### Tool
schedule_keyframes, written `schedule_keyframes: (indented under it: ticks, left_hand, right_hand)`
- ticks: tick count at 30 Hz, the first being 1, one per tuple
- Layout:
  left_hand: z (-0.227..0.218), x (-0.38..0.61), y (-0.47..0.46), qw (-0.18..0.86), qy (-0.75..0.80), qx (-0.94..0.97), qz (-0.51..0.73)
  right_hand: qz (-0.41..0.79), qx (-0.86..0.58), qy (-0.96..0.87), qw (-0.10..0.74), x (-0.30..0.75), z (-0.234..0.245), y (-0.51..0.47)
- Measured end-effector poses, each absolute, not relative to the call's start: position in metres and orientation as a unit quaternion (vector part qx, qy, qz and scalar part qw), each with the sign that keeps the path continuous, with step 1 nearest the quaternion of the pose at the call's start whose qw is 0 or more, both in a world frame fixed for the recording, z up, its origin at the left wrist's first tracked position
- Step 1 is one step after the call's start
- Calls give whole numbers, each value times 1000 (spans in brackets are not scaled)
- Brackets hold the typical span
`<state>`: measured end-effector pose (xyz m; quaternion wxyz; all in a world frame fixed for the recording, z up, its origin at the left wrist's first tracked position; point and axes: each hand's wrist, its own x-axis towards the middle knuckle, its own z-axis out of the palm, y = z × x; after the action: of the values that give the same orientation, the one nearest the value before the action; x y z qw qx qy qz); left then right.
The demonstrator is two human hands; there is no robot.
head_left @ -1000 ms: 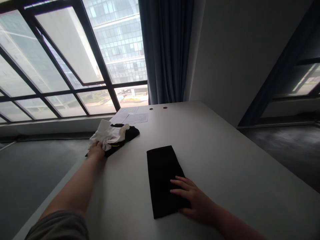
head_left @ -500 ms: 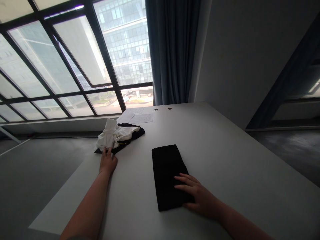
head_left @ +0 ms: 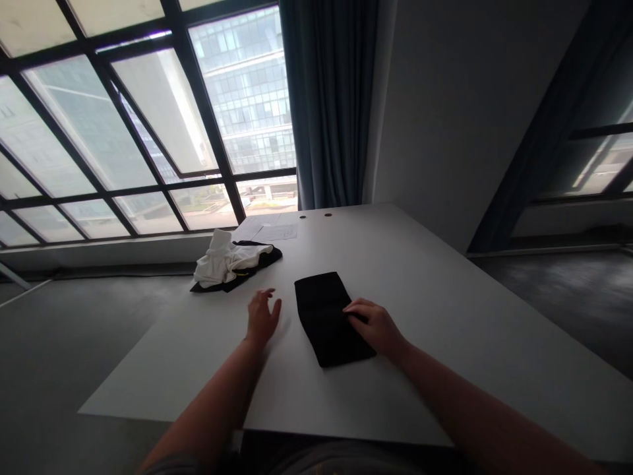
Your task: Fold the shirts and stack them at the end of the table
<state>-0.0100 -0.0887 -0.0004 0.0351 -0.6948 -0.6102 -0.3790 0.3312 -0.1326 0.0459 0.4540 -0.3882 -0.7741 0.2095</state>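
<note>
A folded black cloth (head_left: 321,323) lies on the white table (head_left: 291,402) in front of me. My right hand (head_left: 373,323) is at its right edge, fingers bent over the top and gripping that side. My left hand (head_left: 263,316) hovers over the table just left of the cloth, apart from it. Its fingers are curved and the thumb stands away from them, with nothing held. Farther left, a crumpled white garment (head_left: 217,264) rests on a black one (head_left: 270,258) at the table's left edge.
Sheets of paper (head_left: 277,231) lie at the table's far left corner. Two round holes sit near the far edge. Beyond stand a window (head_left: 163,119), one pane tilted, a dark blue curtain (head_left: 331,112) and a wall.
My left hand has left the white garment and moved right, towards the black cloth. The right hand has closed on the cloth's edge, and the cloth has slid slightly away from me.
</note>
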Motion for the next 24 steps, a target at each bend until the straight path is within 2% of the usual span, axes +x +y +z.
schedule_keyframes:
  ticks: [2,4,7,13,17,24]
  left_hand:
    - [-2,27,-110,-23,-518,-787,-335]
    - [-6,53,-127,-51,-482,-836,-260]
    - [-9,65,-138,-49,-493,-840,-221]
    - [-10,54,-149,-109,-447,-866,-197]
    - [-13,74,-165,-110,-424,-873,-215]
    - [-1,87,-173,-43,-511,-827,-232]
  right_hand:
    - [192,-404,-780,437,323,63,-125]
    - [178,-402,-818,371,319,67,-122]
    - [157,-418,-851,278,323,42,-127]
    - [147,-497,-799,305,349,-24,-156]
    - [155,-532,-763,333,353,-24,-162]
    - [175,-484,-768,381,353,-15,-159]
